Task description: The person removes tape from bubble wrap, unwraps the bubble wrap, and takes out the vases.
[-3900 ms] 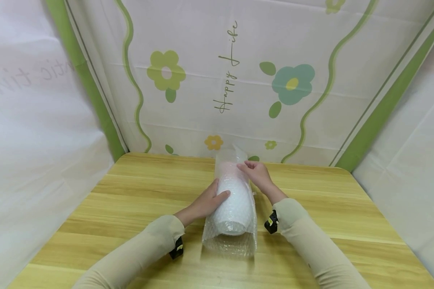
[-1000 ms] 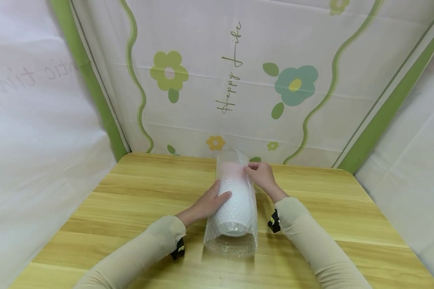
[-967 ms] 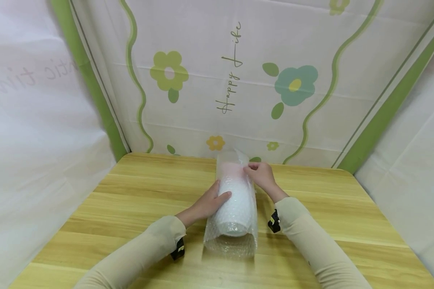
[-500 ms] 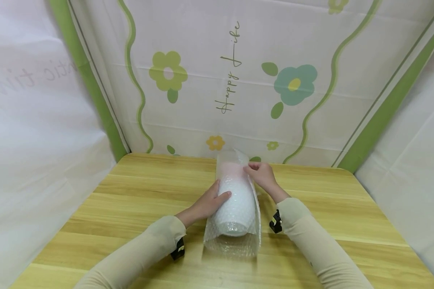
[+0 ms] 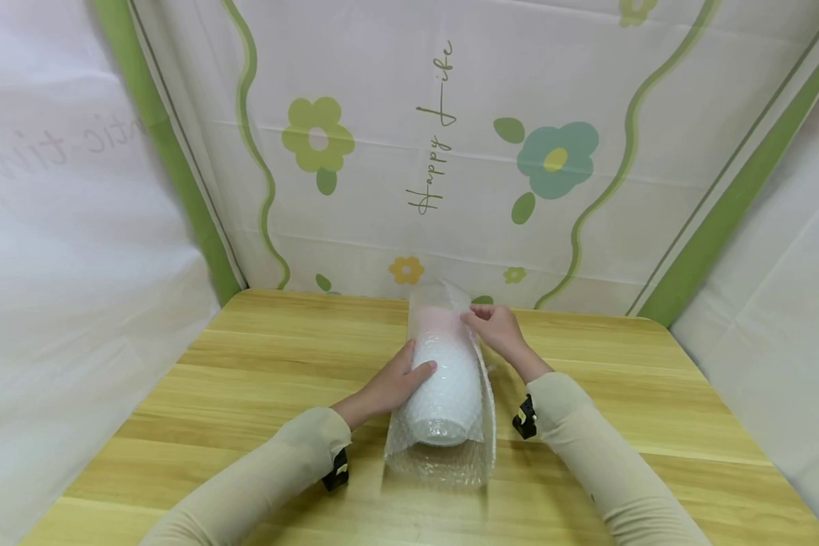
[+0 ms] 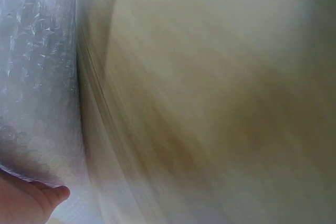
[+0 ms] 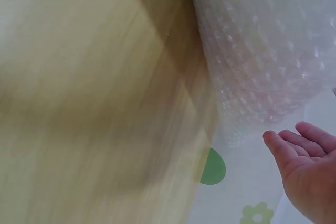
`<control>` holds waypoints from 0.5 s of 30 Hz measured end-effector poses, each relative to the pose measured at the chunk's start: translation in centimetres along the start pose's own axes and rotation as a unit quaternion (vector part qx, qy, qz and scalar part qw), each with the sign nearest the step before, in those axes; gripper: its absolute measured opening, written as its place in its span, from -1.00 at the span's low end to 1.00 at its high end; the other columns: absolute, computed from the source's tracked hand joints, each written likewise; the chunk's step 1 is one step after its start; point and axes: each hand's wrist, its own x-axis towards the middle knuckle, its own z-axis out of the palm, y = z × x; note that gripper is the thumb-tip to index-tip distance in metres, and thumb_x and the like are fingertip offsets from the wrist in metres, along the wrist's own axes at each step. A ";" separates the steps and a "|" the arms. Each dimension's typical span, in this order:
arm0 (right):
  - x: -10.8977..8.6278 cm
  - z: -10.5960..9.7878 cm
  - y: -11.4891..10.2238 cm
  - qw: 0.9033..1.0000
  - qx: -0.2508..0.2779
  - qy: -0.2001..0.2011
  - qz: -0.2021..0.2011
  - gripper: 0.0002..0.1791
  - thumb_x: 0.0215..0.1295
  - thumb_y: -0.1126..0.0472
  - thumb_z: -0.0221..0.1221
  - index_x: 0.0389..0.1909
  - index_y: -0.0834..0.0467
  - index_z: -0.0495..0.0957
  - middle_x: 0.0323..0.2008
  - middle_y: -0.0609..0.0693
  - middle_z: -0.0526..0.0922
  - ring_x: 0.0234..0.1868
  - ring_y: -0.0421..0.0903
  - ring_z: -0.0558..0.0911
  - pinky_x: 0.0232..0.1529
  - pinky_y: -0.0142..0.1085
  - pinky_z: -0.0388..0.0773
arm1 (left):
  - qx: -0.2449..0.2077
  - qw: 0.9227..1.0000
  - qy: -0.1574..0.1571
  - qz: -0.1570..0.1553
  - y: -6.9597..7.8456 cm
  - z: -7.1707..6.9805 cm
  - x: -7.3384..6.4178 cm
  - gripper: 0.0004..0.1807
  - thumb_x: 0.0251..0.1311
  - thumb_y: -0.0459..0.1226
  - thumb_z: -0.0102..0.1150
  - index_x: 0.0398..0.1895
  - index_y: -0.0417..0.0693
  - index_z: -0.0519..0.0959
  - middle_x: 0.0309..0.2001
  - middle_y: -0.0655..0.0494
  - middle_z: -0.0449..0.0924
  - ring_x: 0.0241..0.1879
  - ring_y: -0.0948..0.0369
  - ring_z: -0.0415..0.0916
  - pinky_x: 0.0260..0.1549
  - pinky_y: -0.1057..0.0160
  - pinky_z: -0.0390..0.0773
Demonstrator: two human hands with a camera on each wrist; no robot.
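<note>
A person in pale sleeves works at a wood-grain table (image 5: 246, 394), both hands on a white, pink-ended wrapped item (image 5: 447, 387). It sits mid-table, approx. center of the head view, pink end toward 12 o'clock, sheathed in clear bubble wrap (image 5: 444, 470) whose open end gapes at 6. Whether it lies flat or tilts is hard to tell.

The left hand (image 5: 385, 379), at 9 o'clock, is clamped round the item's side, thumb laid over the top, prob. to keep it from rolling while the other hand works. The right hand (image 5: 497, 330), at 1 o'clock, has its fingertips at the wrap's edge near the pink end, likely so the layer can be handled w/o shifting the item. Whether those fingers pinch the film can't be told (the right wrist view shows them loosely bent, w/ no clear grip). The hands are apart, one per side.

Vs. approx. 1 sec. earlier, the wrap's long edge at 4 o'clock stands farther off the item, opening a visible gap; it lay closer then. The right wrist sits a touch farther toward 3; the left hand's hold looks unchanged. Behind, at 12, hangs a flower-print backdrop (image 5: 362, 227).
</note>
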 end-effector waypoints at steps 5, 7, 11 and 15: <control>0.4 -0.3 -0.1 1.000 0.004 -0.004 0.000 -0.37 0.34 -0.06 0.18 0.22 0.34 0.46 0.19 0.25 0.51 0.20 0.16 0.48 0.16 -0.05 0.45 | -0.003 1.000 -0.004 0.000 0.1 -0.1 0.0 -0.05 0.40 0.17 -0.15 0.52 -0.30 -0.23 0.52 -0.18 -0.21 0.47 -0.01 -0.20 0.39 0.00 -0.09; 0.5 -0.3 -0.1 1.000 0.006 -0.008 0.004 -0.36 0.35 -0.06 0.17 0.23 0.35 0.45 0.21 0.24 0.50 0.22 0.16 0.46 0.18 -0.04 0.43 | -0.005 1.000 -0.006 -0.001 0.0 -0.1 0.0 -0.05 0.40 0.17 -0.15 0.52 -0.30 -0.23 0.52 -0.18 -0.22 0.47 -0.02 -0.20 0.39 -0.01 -0.08; 0.8 -0.4 -0.3 1.000 0.008 -0.007 0.011 -0.35 0.36 -0.07 0.15 0.24 0.36 0.43 0.22 0.25 0.48 0.25 0.17 0.43 0.20 -0.03 0.40 | -0.011 1.000 -0.009 -0.001 -0.1 0.0 0.0 -0.04 0.40 0.17 -0.15 0.52 -0.30 -0.24 0.52 -0.19 -0.23 0.47 -0.03 -0.20 0.38 -0.03 -0.09; 1.3 -0.4 -0.5 1.000 0.008 -0.001 0.014 -0.37 0.37 -0.05 0.14 0.23 0.37 0.43 0.21 0.28 0.48 0.24 0.19 0.43 0.21 -0.02 0.39 | -0.014 1.000 -0.007 0.002 -0.2 -0.1 0.0 -0.05 0.41 0.17 -0.15 0.52 -0.30 -0.23 0.52 -0.20 -0.23 0.47 -0.04 -0.20 0.39 -0.03 -0.09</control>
